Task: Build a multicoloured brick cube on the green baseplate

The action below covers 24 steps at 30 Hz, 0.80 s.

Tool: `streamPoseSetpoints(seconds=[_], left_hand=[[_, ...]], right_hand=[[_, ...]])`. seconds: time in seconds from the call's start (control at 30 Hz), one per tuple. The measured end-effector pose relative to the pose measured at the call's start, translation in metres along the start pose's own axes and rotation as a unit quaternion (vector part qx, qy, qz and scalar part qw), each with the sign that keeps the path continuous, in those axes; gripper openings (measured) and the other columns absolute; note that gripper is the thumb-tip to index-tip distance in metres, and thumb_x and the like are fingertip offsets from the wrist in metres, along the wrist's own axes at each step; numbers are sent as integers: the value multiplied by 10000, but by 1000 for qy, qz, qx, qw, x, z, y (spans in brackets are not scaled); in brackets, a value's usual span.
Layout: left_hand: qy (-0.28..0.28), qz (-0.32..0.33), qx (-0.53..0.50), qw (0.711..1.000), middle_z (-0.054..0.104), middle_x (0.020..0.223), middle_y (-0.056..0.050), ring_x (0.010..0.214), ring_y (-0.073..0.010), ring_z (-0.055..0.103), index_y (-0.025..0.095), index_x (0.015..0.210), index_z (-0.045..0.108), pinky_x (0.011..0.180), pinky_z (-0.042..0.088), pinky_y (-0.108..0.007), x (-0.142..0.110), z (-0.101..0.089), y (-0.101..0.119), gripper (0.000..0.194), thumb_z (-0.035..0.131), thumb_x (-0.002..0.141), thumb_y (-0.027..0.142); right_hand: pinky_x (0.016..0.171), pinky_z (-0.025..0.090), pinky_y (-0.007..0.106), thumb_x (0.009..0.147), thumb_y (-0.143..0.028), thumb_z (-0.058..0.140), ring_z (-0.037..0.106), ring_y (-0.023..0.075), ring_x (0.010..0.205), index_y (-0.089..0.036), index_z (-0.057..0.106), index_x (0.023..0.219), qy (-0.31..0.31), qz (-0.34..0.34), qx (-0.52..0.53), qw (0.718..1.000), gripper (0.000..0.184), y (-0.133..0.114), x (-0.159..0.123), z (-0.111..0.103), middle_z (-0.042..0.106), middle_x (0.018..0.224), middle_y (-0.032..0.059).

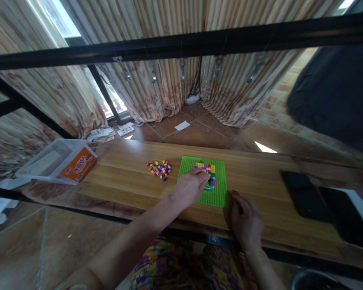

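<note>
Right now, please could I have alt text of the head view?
A person's left hand reaches over small coloured bricks on a green baseplate; the right hand rests beside the baseplate's near-right corner. Loose bricks lie to the left on the wooden tabletop.

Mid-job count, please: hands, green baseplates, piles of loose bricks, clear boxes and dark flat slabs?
Hands: 2 (left hand, right hand)
Green baseplate: 1
Pile of loose bricks: 1
Clear box: 1
Dark flat slabs: 2
Total: 7
</note>
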<state>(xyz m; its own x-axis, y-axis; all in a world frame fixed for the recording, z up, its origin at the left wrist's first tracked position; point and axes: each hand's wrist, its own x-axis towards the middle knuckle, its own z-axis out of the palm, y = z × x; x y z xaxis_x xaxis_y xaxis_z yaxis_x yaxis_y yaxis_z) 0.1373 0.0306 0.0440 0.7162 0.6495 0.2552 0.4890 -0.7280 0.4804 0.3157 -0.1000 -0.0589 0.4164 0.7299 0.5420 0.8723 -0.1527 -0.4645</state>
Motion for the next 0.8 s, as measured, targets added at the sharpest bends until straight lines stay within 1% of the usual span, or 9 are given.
streamPoseSetpoints(seconds=[0.13,0.23,0.4,0.5,0.6,0.7,0.8], left_hand=[[-31,20,56,998,623,922,-51,892,-172,605,176,822,619,863,503,-323,11,7,1,238,419,949,159],[-35,24,90,995,615,911,-56,885,-180,599,175,798,616,850,508,-326,14,10,1,246,420,944,148],[-37,32,125,991,621,913,-61,875,-180,598,175,824,628,799,516,-312,14,13,2,242,418,931,123],[-30,18,122,992,641,957,-65,899,-184,611,173,894,633,800,523,-316,15,15,3,206,438,921,114],[-21,7,94,995,655,981,-74,934,-194,622,171,950,629,838,527,-335,14,17,2,195,445,921,115],[-11,6,73,997,662,976,-66,942,-183,629,187,998,631,868,526,-329,11,19,0,210,445,925,123],[-2,1,74,997,667,981,-61,942,-178,632,196,1058,627,866,534,-327,7,21,-3,248,435,924,114]], right_hand=[[791,514,335,949,-289,459,652,210,894,-157,717,998,-11,12,2,1000,294,-2,0,-3,716,1004,104],[803,511,329,947,-276,456,647,204,897,-158,714,986,-15,15,0,1000,287,-2,0,-3,714,1007,97],[804,510,331,940,-266,468,644,206,906,-168,712,987,-14,10,3,1000,267,-2,0,-2,717,1000,89],[805,512,322,938,-260,474,642,200,898,-168,711,984,-14,7,3,1000,258,-2,0,-2,715,995,84],[807,513,317,937,-251,471,640,198,901,-164,709,985,-17,4,1,1000,258,-2,0,-2,712,997,83],[806,509,317,937,-246,467,638,197,902,-163,707,985,-18,6,-1,1000,258,-2,-1,-2,710,1001,85],[814,506,323,935,-249,469,634,198,905,-166,706,979,-21,7,1,1000,255,-1,-1,-1,707,1002,87]])
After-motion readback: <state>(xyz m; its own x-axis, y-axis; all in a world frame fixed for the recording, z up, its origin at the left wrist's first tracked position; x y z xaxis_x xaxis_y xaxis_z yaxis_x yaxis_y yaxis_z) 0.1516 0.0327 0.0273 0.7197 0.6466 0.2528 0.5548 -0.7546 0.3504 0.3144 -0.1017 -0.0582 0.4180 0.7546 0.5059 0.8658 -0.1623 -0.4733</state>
